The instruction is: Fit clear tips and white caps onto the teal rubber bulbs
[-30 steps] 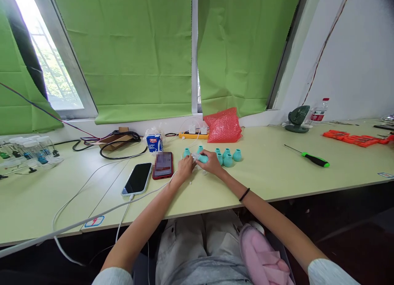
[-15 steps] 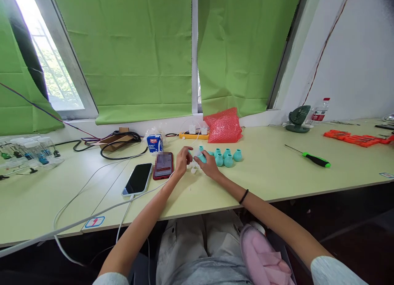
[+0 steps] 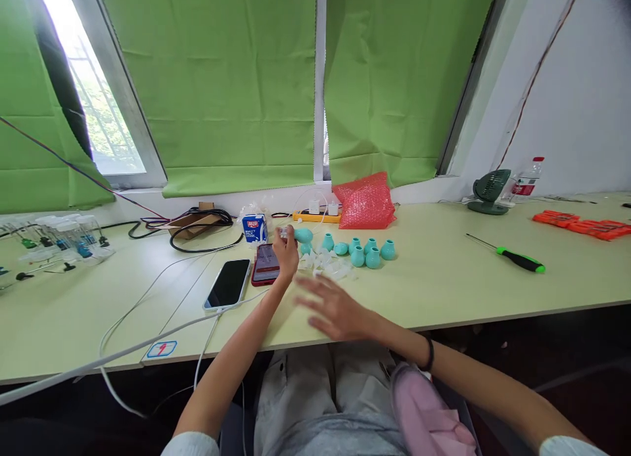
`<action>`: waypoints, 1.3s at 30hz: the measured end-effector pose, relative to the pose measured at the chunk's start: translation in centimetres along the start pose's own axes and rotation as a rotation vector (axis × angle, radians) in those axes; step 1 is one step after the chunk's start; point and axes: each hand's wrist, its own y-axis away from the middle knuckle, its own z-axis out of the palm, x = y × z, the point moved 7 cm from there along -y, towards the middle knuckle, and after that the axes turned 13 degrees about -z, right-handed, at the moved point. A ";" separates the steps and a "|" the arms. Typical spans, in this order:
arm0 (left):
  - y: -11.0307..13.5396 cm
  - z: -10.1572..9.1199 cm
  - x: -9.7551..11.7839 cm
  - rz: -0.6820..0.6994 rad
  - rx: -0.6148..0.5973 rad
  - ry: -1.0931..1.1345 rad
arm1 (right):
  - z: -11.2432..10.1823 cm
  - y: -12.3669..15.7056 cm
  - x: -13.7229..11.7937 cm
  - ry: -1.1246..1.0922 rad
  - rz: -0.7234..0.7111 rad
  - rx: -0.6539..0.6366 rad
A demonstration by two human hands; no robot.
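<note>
Head camera: left hand [image 3: 286,254] now grips a turquoise bulb [image 3: 303,235]; emptied right hand [image 3: 341,309] has withdrawn.

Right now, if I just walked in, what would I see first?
Probably the big green blinds hanging behind the table. Next might come the red bubble-wrap bag at the table's back, with turquoise bulbs in front of it. You might also spot the left hand holding another bulb, just right of the blue carton.

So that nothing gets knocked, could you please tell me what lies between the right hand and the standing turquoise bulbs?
In the head view, small translucent pieces lie scattered on the table between the right hand and the turquoise bulbs.
</note>
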 end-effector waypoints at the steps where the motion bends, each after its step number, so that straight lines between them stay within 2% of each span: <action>1: 0.1 -0.1 0.1 0.018 0.029 -0.004 | 1.2 0.5 -0.9 -0.077 -0.049 -0.138; 3: 0.5 0.0 0.2 0.056 0.078 -0.015 | 2.5 1.6 -1.2 -0.168 -0.038 -0.305; 5: 0.7 0.2 0.1 0.082 0.091 -0.027 | 2.9 2.4 0.1 -0.186 0.024 -0.354; 10: 0.7 0.2 0.2 0.122 0.107 -0.045 | 2.7 3.0 4.7 -0.023 0.108 -0.335; 17: 0.9 0.2 0.3 0.157 0.102 -0.045 | 3.1 2.0 8.3 0.276 0.117 -0.302; 23: 0.9 0.3 0.3 0.169 0.092 -0.047 | 3.1 1.6 12.0 0.361 0.184 -0.247; 26: 1.0 0.4 0.3 0.170 0.090 -0.050 | 2.5 1.7 12.2 0.378 0.191 -0.195; 29: 1.1 0.4 0.4 0.169 0.091 -0.052 | 2.0 1.5 10.7 0.371 0.136 -0.150; 32: 1.1 0.2 0.4 0.164 0.104 -0.049 | 2.4 0.9 8.5 0.299 -0.015 -0.189; 34: 0.9 0.1 0.5 0.157 0.110 -0.045 | 3.0 0.7 7.9 0.253 -0.058 -0.234; 39: 0.8 0.1 0.3 0.147 0.107 -0.041 | 3.7 1.2 10.3 0.253 0.119 -0.251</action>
